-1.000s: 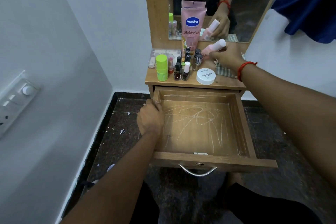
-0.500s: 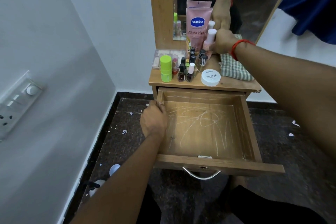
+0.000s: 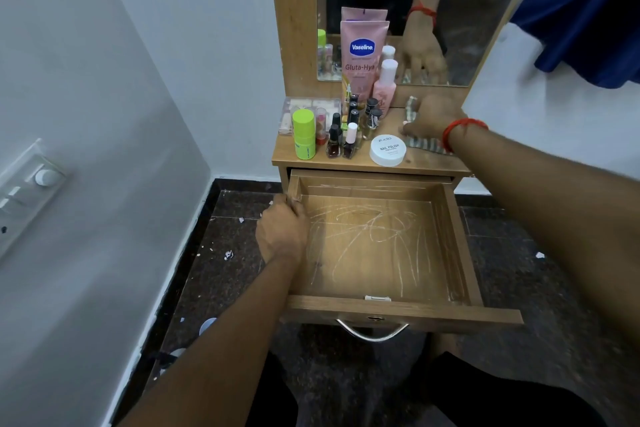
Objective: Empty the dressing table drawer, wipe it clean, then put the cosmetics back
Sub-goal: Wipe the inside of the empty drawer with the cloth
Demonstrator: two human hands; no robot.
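Our left hand (image 3: 282,236) grips the left side wall of the open drawer (image 3: 398,310), fingers curled over its top edge. The drawer is pulled well out from under the desk (image 3: 434,164); nothing lies inside it, and its wooden bottom shows pale scribbled marks. A metal handle (image 3: 372,332) hangs from its front panel.

Our right hand (image 3: 433,118), a red thread (image 3: 459,126) round its wrist, rests on the checked cloth (image 3: 426,145) at the right of the desk, fingers spread and fairly straight, closed round nothing.

The cosmetics stand on the desk, left of that hand: a tall pink tube (image 3: 362,59) against the mirror (image 3: 485,10), a pink bottle (image 3: 385,87) just beside it, a cluster of nail polish bottles (image 3: 341,139) in front, a green stick (image 3: 304,133), a clear box (image 3: 298,111) behind it, and a round white tin (image 3: 388,149) near the front edge.
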